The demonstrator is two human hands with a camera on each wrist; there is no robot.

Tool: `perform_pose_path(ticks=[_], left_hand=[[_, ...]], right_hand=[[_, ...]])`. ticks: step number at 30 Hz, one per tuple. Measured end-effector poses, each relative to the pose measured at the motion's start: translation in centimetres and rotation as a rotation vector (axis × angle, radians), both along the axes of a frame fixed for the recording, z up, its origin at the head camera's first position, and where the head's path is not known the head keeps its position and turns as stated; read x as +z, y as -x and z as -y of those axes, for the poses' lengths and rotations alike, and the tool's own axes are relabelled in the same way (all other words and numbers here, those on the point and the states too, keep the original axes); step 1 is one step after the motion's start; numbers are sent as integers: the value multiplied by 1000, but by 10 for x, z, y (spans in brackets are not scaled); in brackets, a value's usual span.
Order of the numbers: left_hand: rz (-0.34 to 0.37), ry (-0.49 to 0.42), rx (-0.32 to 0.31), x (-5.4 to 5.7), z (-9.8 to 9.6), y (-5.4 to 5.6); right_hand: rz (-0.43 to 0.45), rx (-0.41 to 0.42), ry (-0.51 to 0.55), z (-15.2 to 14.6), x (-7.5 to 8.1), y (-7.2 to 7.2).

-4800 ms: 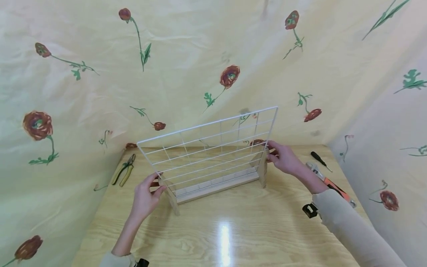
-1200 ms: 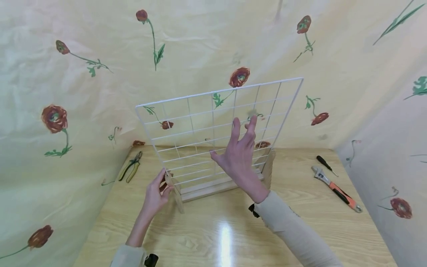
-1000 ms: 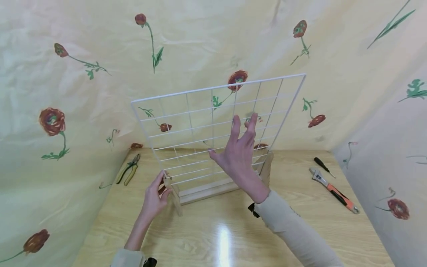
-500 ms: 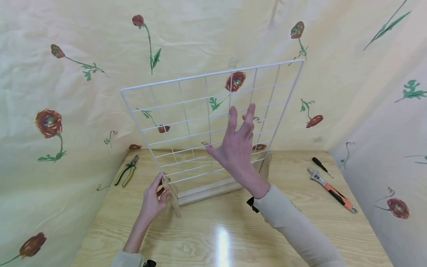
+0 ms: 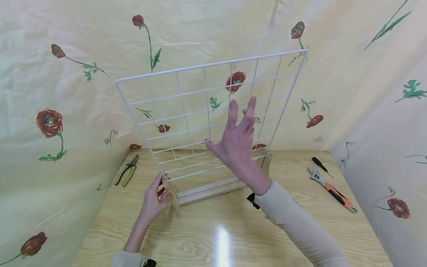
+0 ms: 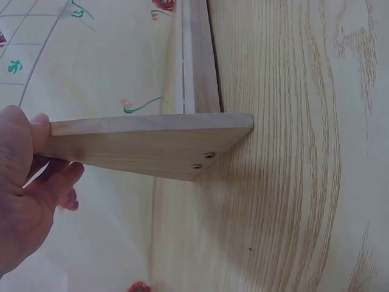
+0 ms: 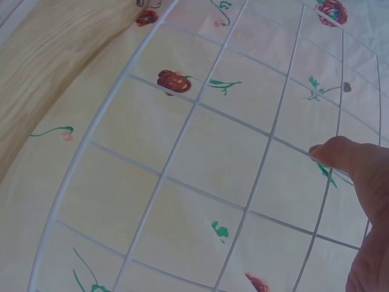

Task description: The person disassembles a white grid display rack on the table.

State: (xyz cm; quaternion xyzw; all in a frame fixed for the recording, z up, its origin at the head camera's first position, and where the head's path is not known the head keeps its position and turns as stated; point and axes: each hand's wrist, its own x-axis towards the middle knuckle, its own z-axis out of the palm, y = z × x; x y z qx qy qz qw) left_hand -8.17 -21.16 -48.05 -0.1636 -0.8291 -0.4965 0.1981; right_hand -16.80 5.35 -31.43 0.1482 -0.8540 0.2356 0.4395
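Note:
A white wire grid (image 5: 209, 111) stands tilted upright over a wooden stand with two side panels and a crossbar (image 5: 207, 193). My left hand (image 5: 153, 198) grips the stand's left side panel (image 6: 134, 143), thumb on one face and fingers on the other. Two screw heads (image 6: 203, 160) show low on that panel. My right hand (image 5: 236, 148) is spread across the grid and holds it by its wires, thumb (image 7: 334, 152) against one wire and fingertips higher up. The grid's lower edge is above the crossbar, near the panel tops. The right panel (image 5: 266, 163) is partly behind my right forearm.
Yellow-handled pliers (image 5: 127, 171) lie at the table's left. At the right are an adjustable wrench with an orange handle (image 5: 331, 190) and a black screwdriver (image 5: 321, 165). Flowered cloth walls (image 5: 83, 111) rise behind and beside the wooden table (image 5: 186, 237).
My right hand has left the right side panel and moved onto the wire grid. The grid has risen steadily relative to the stand, while my left hand keeps its grip.

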Motion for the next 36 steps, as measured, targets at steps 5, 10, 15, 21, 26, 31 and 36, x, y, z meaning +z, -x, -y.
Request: perform_pose_path(ticks=[5, 10, 15, 21, 26, 31, 36], left_hand=[[-8, 13, 2, 5, -3, -1], [41, 19, -2, -2, 1, 2], [65, 17, -9, -4, 1, 3], [50, 24, 1, -5, -1, 3], [-17, 7, -37, 13, -8, 0], [-30, 19, -60, 29, -13, -2], [-32, 31, -50, 28, -12, -4]], right_hand=[[-32, 2, 3, -1, 7, -1], [-49, -10, -4, -3, 17, -2], [-20, -15, 3, -6, 27, -7], [23, -22, 20, -14, 34, -13], [64, -1, 39, -27, 36, -16], [42, 13, 61, -46, 28, -21], [66, -17, 73, -64, 18, -27]])
